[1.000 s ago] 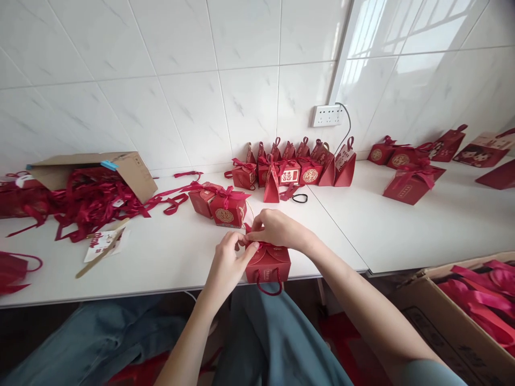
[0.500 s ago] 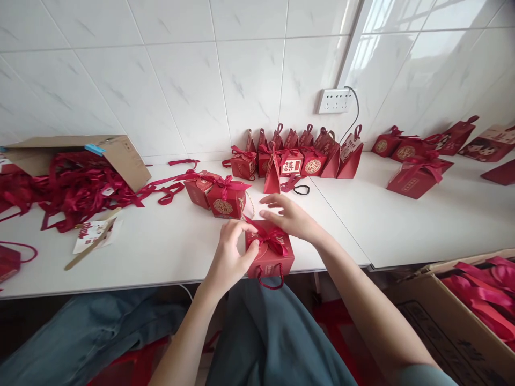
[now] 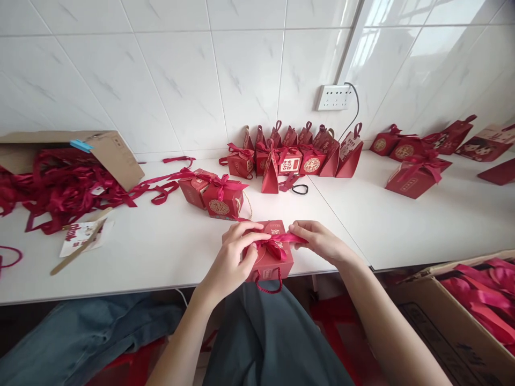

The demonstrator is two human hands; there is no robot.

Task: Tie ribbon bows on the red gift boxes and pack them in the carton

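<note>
A red gift box (image 3: pixel 269 268) with a twisted dark-red cord handle sits at the front edge of the white table. Across its top runs a red ribbon (image 3: pixel 277 249) tied in a bow. My left hand (image 3: pixel 237 252) rests over the box's left side, thumb and fingers closed on the bow's left part; the fingers partly hide it. On the right, the thumb and fingertips of my right hand (image 3: pixel 317 238) pinch the ribbon's right end, holding it out sideways. Two more red boxes (image 3: pixel 222 202) stand just behind, the nearer one with a bow.
Several finished-looking red boxes (image 3: pixel 288 161) line the wall, with others (image 3: pixel 416 177) at the right. A cardboard box (image 3: pixel 116 158) spills ribbons (image 3: pixel 76 182) at left, near a wooden stick (image 3: pixel 80 249) and a card. An open carton (image 3: pixel 450 321) of ribbons stands lower right. Another person's leg (image 3: pixel 92 332) shows.
My right hand has come down from behind the box to its right side and taken the ribbon end, drawing it rightward. My left fingers have moved further over the bow. The view has shifted slightly.
</note>
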